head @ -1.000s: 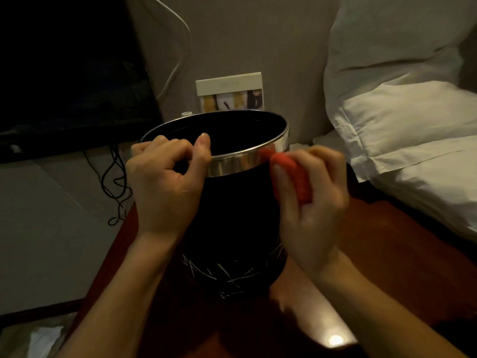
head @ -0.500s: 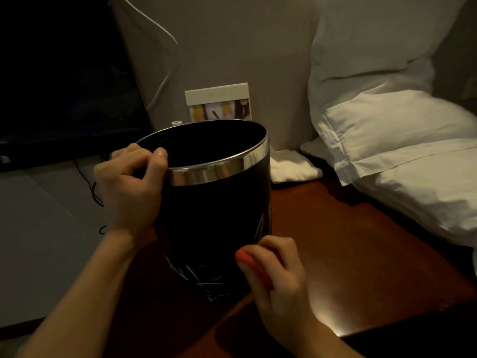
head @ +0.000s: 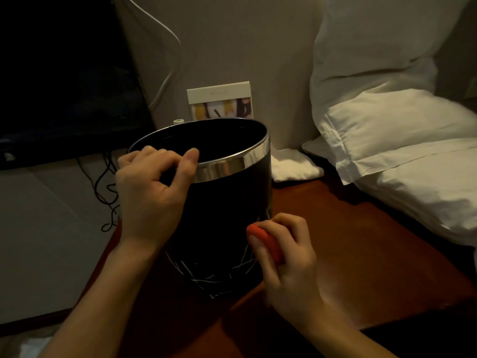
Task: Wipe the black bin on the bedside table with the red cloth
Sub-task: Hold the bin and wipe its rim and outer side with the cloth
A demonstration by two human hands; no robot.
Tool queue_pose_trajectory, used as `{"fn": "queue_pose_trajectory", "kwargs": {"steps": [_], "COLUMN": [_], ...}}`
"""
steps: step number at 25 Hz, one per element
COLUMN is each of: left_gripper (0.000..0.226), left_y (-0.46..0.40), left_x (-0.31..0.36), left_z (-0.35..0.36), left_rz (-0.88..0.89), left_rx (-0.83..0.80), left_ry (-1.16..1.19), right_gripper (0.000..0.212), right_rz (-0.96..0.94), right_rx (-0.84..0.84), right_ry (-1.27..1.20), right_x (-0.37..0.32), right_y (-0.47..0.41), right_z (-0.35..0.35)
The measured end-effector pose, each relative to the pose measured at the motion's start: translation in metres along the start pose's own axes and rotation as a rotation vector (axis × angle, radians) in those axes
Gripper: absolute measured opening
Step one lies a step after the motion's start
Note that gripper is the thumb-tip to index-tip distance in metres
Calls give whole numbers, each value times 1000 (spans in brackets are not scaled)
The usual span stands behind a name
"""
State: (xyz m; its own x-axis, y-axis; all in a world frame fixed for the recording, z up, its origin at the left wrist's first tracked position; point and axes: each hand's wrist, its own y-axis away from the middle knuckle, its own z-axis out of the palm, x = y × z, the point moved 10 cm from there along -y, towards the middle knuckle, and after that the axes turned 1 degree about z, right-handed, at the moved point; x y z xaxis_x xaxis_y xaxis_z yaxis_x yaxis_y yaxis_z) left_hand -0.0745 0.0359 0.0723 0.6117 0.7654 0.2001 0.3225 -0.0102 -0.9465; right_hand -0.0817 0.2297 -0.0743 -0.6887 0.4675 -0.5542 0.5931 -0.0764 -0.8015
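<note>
Black bin [head: 219, 228], chrome-rimmed with white scratch-like lines near its base, upright on the desk [head: 348, 241]. Left hand [head: 152, 192] grips the rim; right hand [head: 286, 257] pinches the bunched red cloth [head: 265, 241] against the bin's lower side.

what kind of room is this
Probably a hotel bedroom: white pillows stacked beside a wooden bedside table, a dark TV screen on the left, and a small printed card propped against the wall.

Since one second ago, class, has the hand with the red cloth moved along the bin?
Yes. The right hand with the red cloth has gone down the bin, from beside the silver rim to the scratched lower wall.
</note>
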Motion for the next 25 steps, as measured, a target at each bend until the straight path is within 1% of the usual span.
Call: {"fn": "queue_pose_trajectory", "kwargs": {"steps": [1, 3, 5, 6, 7, 9, 11, 12, 13, 15, 17, 19, 21, 24, 25], "left_gripper": [36, 34, 33, 33, 34, 35, 36, 36, 36, 36, 37, 37, 37, 37, 36], "left_y": [0, 0, -1, -1, -1, 1, 2, 2, 1, 1, 0, 1, 1, 2, 2], "left_x": [-1, -1, -1, -1, -2, -5, -7, -7, -8, -8, -8, -7, -7, -8, -9], "left_z": [-1, 0, 1, 0, 0, 0, 0, 1, 1, 1, 1, 0, 1, 2, 1], "left_rz": [2, 3, 4, 5, 7, 7, 3, -2, -10, -21, -20, -17, -14, -28, -34], "left_rx": [-7, -26, -19, -6, 5, 23, 24, 21, 18, 15, 17, 23, 29, 22, 21], "left_ry": [16, 25, 19, 21, 28, 32, 33, 39, 46, 55, 46, 39, 48, 43, 46], "right_gripper": [29, 28, 21, 20, 20, 22, 23, 24, 23, 18, 14, 12, 16, 21, 22], "right_rz": [-27, -27, 69, 115, 151, 158, 76, 43, 49, 140, 249, 296, 234, 15, -32], "right_rx": [-6, 65, 183, 214, 210, 119, 9, -23, -31, 37, 146, 207, 193, 24, -19], "right_ry": [26, 66, 55, 30, -2, -21, -10, -16, -23, -40, -84, -123, -108, -57, -58], "right_x": [-2, 4, 17, 23, 26, 26, 16, 15, 19, 32, 48, 51, 36, 4, 1], "right_y": [-6, -30, -55, -56, -49, -15, 19, 28, 27, 9, -12, -18, -7, 22, 28], "right_z": [1, -9, -25, -27, -23, -5, 14, 19, 20, 11, -2, -5, -1, 22, 28]}}
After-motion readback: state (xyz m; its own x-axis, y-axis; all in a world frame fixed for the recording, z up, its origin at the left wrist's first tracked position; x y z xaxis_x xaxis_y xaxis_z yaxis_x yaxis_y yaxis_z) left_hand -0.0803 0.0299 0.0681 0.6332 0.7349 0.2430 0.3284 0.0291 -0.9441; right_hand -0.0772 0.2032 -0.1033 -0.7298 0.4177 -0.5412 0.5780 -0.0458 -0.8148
